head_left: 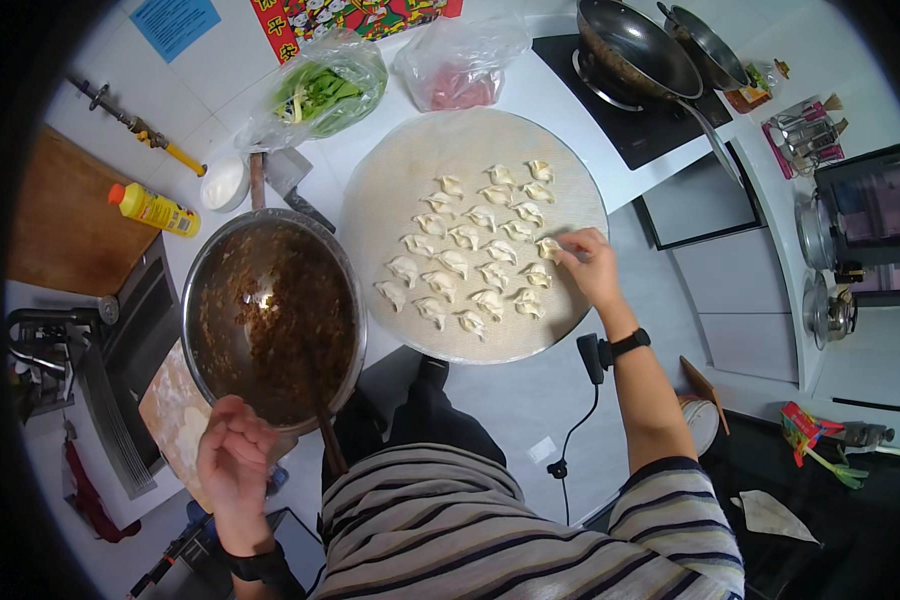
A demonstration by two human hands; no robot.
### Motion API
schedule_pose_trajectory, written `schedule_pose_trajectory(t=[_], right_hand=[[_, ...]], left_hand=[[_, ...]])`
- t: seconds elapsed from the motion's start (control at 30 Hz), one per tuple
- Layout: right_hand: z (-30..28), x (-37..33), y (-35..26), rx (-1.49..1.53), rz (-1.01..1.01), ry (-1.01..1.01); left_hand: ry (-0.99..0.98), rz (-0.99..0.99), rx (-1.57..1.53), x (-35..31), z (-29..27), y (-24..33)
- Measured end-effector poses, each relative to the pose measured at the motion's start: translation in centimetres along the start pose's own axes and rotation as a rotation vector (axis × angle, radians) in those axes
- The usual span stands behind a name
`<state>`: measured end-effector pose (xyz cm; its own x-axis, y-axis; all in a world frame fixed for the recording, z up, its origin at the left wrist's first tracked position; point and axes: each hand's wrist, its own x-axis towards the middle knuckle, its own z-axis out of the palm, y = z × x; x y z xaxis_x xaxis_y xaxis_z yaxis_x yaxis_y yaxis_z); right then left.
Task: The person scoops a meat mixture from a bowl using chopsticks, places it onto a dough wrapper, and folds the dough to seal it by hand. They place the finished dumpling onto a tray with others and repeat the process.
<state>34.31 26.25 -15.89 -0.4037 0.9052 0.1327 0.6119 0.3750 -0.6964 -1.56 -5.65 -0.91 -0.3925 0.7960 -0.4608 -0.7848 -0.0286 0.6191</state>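
Note:
My right hand [590,265] reaches over the right edge of a round, pale tray [390,170]. Its thumb and fingers pinch a dumpling [548,248] at the end of a row. Several more folded dumplings [465,237] lie in slanting rows on the tray. Palm up and loosely cupped, my left hand [234,455] is by the near rim of a large metal bowl [192,300]; nothing shows in it. Brown minced filling [280,290] coats the bowl's inside. A pair of chopsticks [325,425] leans out over its near rim.
Behind the tray are a bag of leafy greens [335,95] and a clear plastic bag [460,65]. A cleaver [288,170] and white powder bowl [225,185] stand beyond the bowl. A wok [640,50] sits on the hob at right. A floured board [165,405] lies left.

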Motion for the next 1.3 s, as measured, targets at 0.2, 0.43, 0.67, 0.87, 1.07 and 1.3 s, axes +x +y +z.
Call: schedule_pose_trajectory(t=[0.2, 0.43, 0.67, 0.87, 1.07, 1.3], right_hand=[[-1.2, -2.7, -6.8, 0.067, -0.054, 0.358], [6.1, -8.8, -21.7, -0.126, -0.672, -0.404], [13.2, -9.7, -29.1, -0.098, -0.768, -0.504], [14.6, -8.1, -30.6, 0.158, -0.382, -0.314], [14.8, -5.3, -30.7, 0.190, -0.272, -0.394], [14.9, -4.9, -29.8, 0.260, 0.022, -0.254]], left_hand=[[0.177, 0.254, 0.100, -2.4, -9.4, 5.6], [0.678, 0.437, 0.546, -2.0, -20.2, 9.9], [0.636, 0.375, 1.200, -2.9, -33.2, 8.3], [0.637, 0.529, 1.445, 2.9, -30.9, 6.6], [0.506, 0.377, 1.438, 5.8, -33.3, 6.8], [0.370, 0.624, 1.249, 4.0, -32.9, 8.0]])
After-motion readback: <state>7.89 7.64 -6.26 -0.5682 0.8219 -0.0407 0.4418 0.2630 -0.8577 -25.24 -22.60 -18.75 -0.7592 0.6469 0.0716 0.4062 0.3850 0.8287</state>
